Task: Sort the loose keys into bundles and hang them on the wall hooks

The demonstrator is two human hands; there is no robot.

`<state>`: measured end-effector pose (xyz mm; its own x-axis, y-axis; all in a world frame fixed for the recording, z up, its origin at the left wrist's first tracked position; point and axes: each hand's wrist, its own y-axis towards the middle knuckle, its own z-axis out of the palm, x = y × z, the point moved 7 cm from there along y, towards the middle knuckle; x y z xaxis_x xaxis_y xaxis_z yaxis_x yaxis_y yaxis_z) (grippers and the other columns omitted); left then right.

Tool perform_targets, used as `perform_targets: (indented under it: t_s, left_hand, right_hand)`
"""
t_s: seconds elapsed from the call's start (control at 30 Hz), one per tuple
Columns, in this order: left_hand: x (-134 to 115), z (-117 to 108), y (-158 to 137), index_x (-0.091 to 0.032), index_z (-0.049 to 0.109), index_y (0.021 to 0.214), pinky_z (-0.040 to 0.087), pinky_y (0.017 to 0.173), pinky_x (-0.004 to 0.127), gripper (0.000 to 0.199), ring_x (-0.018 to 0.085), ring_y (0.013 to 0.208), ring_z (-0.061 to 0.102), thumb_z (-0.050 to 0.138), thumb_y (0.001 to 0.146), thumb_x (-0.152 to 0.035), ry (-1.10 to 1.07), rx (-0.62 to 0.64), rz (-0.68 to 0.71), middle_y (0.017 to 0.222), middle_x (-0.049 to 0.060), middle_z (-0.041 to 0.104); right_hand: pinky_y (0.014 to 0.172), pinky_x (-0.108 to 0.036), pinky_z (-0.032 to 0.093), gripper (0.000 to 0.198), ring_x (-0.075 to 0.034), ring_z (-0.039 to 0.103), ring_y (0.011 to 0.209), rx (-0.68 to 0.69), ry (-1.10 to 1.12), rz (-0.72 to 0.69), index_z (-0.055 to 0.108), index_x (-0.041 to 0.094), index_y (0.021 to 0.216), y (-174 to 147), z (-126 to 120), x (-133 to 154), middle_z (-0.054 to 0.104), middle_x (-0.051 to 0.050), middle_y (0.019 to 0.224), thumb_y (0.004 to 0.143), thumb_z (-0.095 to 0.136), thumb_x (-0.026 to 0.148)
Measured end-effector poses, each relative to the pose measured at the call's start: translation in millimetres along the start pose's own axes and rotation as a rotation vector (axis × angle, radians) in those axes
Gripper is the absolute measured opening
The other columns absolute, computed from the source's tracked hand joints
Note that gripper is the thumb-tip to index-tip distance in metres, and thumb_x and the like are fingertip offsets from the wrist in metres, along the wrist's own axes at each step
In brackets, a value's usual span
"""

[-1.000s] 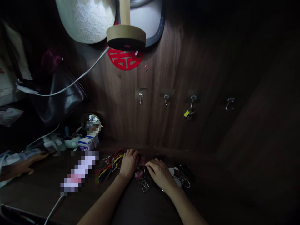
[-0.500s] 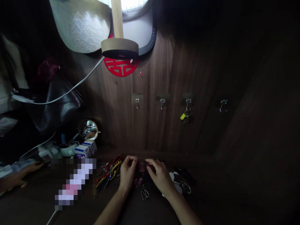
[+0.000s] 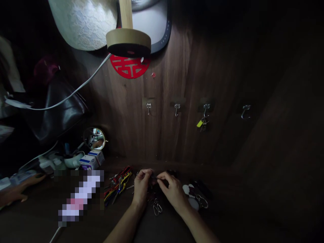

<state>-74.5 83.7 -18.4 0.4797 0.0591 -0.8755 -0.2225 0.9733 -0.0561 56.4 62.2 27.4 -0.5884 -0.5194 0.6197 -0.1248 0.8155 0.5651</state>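
My left hand (image 3: 142, 184) is closed in a pinch at the back of the dark table, with a small dark piece and a thin metal curve at its fingertips. Facing it, my right hand (image 3: 171, 188) pinches the other side of that piece; its kind is too dark to make out. Below and between my hands lie silver snap clasps (image 3: 156, 206). Left of my left hand is a bunch of keys with red and yellow straps (image 3: 118, 185). To the right of my right hand sit pale round tags (image 3: 193, 203) and a metal ring (image 3: 203, 201).
Several wall hooks (image 3: 177, 107) line the wooden panel, one holding keys with a yellow tag (image 3: 199, 123). A lamp (image 3: 129, 38) hangs above. At left are a round mirror (image 3: 97, 139), small boxes (image 3: 89, 161), a blurred-out object (image 3: 81, 199) and another person's hand (image 3: 32, 182).
My left hand has moved slightly right, and the fingertips of both hands have come together on the small dark piece. The view has shifted a little.
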Motion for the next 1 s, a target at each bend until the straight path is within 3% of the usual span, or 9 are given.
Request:
perform_targets:
  t_s: [0.1,0.27,0.47,0.77,0.87,1.0]
  left_hand:
    - [1.5,3.3,-0.3,-0.014,0.059,0.067,0.041,0.045,0.017,0.036,0.007,0.049,0.051,0.075,0.053,-0.043,0.006,0.052,-0.045,0.067,-0.001,0.061]
    - [7.5,9.5,-3.0,-0.015,0.063,0.091,0.04,0.042,0.016,0.046,0.01,0.055,0.057,0.075,0.056,-0.042,0.055,0.163,-0.122,0.071,0.0,0.062]
    - [7.3,19.8,-9.5,-0.016,0.064,0.105,0.041,0.056,0.019,0.048,0.011,0.065,0.056,0.072,0.064,-0.04,0.131,0.315,-0.117,0.079,0.003,0.064]
    - [1.2,34.0,-24.9,-0.014,0.068,0.099,0.038,0.06,0.022,0.043,0.009,0.059,0.048,0.071,0.064,-0.04,0.272,0.495,-0.11,0.078,0.002,0.064]
    - [-2.4,39.0,-30.1,-0.014,0.069,0.096,0.036,0.059,0.021,0.038,0.008,0.059,0.046,0.071,0.066,-0.038,0.271,0.551,-0.111,0.074,0.001,0.062]
    - [-4.0,40.1,-31.6,-0.017,0.067,0.102,0.038,0.063,0.021,0.04,0.008,0.06,0.048,0.071,0.067,-0.034,0.181,0.563,-0.14,0.073,0.0,0.061]
  right_hand:
    - [0.065,-0.026,0.049,0.009,-0.016,0.065,0.07,-0.034,0.061,0.017,0.061,0.022,0.08,1.7,-6.2,-3.8,0.069,-0.001,0.074,0.08,0.052,0.021]
    - [0.062,-0.026,0.051,0.015,-0.016,0.066,0.066,-0.147,0.255,0.122,0.062,0.021,0.084,1.5,-16.8,-16.6,0.07,-0.003,0.073,0.082,0.054,0.033]
    - [0.057,-0.026,0.05,0.023,-0.015,0.063,0.057,-0.216,0.354,0.245,0.062,0.019,0.081,1.9,-23.3,-28.8,0.068,-0.003,0.066,0.08,0.056,0.041]
    - [0.048,-0.022,0.042,0.028,-0.012,0.051,0.048,-0.302,0.312,0.281,0.058,0.019,0.072,3.2,-36.9,-27.1,0.055,0.002,0.052,0.079,0.055,0.045]
    - [0.046,-0.022,0.039,0.031,-0.011,0.048,0.046,-0.293,0.331,0.3,0.057,0.019,0.071,3.9,-35.2,-30.5,0.052,0.003,0.051,0.078,0.055,0.048]
    - [0.043,-0.022,0.037,0.035,-0.012,0.048,0.045,-0.163,0.397,0.36,0.055,0.019,0.069,4.9,-20.4,-39.9,0.051,0.004,0.049,0.077,0.054,0.053]
